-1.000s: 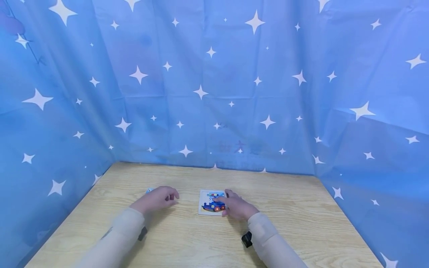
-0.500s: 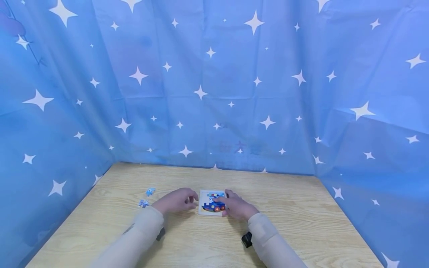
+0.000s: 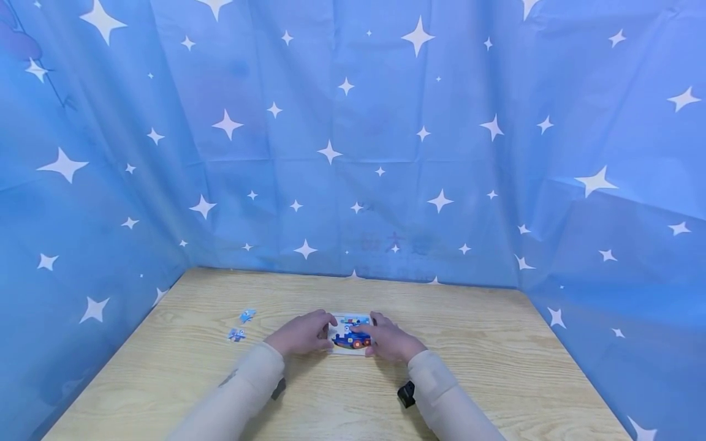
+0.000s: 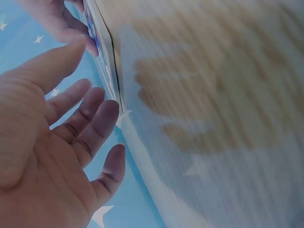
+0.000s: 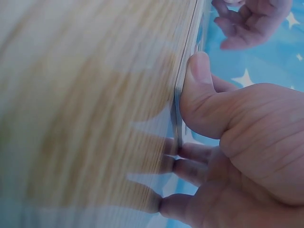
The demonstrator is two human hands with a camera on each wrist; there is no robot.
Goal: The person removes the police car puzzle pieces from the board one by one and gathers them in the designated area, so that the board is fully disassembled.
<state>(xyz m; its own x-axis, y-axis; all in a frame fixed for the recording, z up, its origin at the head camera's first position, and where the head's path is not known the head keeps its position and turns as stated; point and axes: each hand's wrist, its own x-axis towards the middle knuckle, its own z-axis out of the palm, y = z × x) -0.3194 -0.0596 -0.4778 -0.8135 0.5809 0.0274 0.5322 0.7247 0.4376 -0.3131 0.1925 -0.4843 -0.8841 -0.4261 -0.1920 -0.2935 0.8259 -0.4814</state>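
Note:
A jigsaw puzzle board (image 3: 358, 337) in a pale frame lies on the table, showing a dark blue vehicle picture with orange wheels. My right hand (image 3: 390, 340) grips its right side in the head view. In the right wrist view the right thumb (image 5: 197, 90) lies at the board's edge and the other fingertips touch down beside it. My left hand (image 3: 303, 332) is at the board's left edge, its loosely bent fingers (image 4: 97, 128) holding nothing. Part of the picture is hidden under the right hand.
Two loose blue puzzle pieces, an upper piece (image 3: 247, 315) and a lower piece (image 3: 236, 334), lie left of the left hand. The wooden table (image 3: 474, 343) meets a blue star-patterned curtain (image 3: 353, 153) at its back and sides.
My left hand has moved right, from beside the loose pieces to the board's left edge, uncovering both pieces. The right hand and the board have stayed in place.

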